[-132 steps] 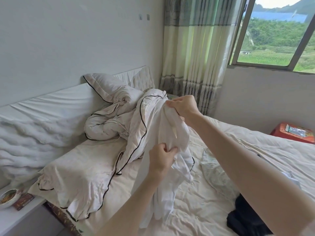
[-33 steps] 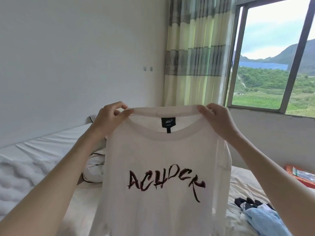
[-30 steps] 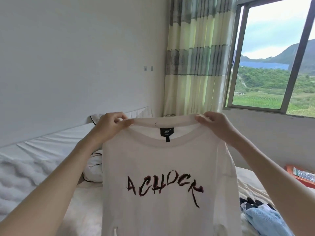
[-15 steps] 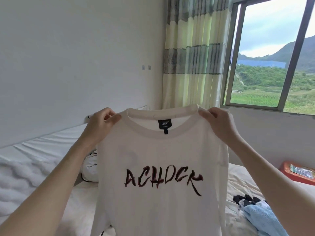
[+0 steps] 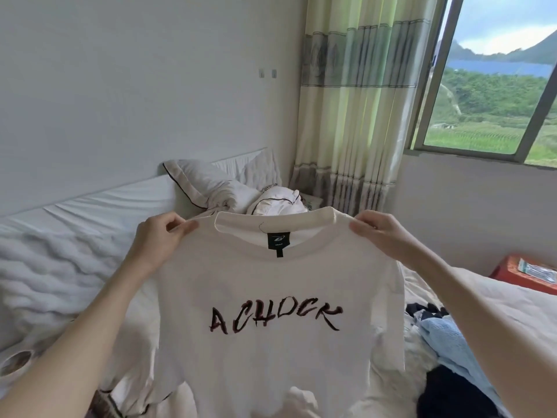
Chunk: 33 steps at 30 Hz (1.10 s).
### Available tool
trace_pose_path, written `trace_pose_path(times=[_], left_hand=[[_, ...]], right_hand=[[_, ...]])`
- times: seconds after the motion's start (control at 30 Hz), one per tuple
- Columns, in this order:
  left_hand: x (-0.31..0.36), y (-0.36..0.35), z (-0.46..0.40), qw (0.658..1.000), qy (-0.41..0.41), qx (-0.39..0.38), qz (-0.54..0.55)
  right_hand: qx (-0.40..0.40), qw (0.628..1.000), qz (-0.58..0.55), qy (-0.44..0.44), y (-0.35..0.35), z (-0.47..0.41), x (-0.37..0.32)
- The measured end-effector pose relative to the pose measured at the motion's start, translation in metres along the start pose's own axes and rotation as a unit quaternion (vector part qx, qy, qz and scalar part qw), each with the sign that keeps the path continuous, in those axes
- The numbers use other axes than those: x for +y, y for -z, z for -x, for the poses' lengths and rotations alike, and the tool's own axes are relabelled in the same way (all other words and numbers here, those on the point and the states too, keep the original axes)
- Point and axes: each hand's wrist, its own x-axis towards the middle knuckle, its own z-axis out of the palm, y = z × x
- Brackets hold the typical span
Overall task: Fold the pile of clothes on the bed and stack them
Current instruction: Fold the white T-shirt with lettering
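Left hand (image 5: 159, 239) and right hand (image 5: 382, 233) each pinching a shoulder of the white T-shirt (image 5: 277, 321), hanging lengthwise straight down, bed (image 5: 497, 300) beneath.

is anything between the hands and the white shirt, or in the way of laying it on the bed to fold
Nothing between them: the left hand and right hand already pinch the white shirt at its shoulders. On the bed, the light blue garment and dark clothes lie to the right; the spot behind the shirt is hidden.
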Motion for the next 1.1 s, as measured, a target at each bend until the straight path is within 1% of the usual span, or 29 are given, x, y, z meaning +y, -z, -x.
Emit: trace_pose_path(times=[0.07,0.17,0.27,0.4,0.47,0.57,0.67,0.8,0.87,0.93,1.03,1.1], left_hand=[[-0.008,-0.01,0.021,1.0,0.024,-0.001,0.019],[-0.017,-0.021,0.055,0.999,0.035,-0.025,0.027],[-0.021,-0.026,0.087,0.999,0.038,-0.028,0.028],[-0.026,-0.028,0.133,0.996,0.077,-0.035,0.038],[-0.024,-0.021,0.155,0.995,0.09,-0.027,0.042],[-0.014,0.002,0.185,0.994,0.09,-0.004,0.063],[0.004,0.035,0.214,0.994,0.073,0.024,0.076],[0.037,0.079,0.24,0.989,0.017,0.09,0.112],[0.057,0.1,0.246,0.985,-0.009,0.123,0.124],[0.076,0.119,0.249,0.979,-0.038,0.15,0.134],[0.097,0.141,0.247,0.972,-0.066,0.183,0.129],[0.105,0.15,0.243,0.971,-0.076,0.192,0.122]], right_hand=[[-0.005,0.999,-0.018,-0.026,-0.009,0.014,0.018],[0.041,0.997,-0.024,-0.053,-0.022,0.041,0.038],[0.067,0.996,-0.011,-0.065,-0.035,0.069,0.053],[0.078,0.993,-0.004,-0.083,-0.051,0.111,0.061],[0.084,0.993,-0.005,-0.08,-0.055,0.134,0.057],[0.124,0.99,-0.021,-0.066,-0.055,0.175,0.039],[0.196,0.98,0.004,-0.017,-0.05,0.22,0.012],[0.28,0.96,0.016,0.024,-0.037,0.27,-0.034],[0.32,0.947,0.011,0.036,-0.027,0.286,-0.059],[0.343,0.938,0.008,0.053,-0.016,0.298,-0.083],[0.369,0.923,0.036,0.103,-0.003,0.307,-0.112],[0.398,0.906,0.051,0.137,0.002,0.306,-0.122]])
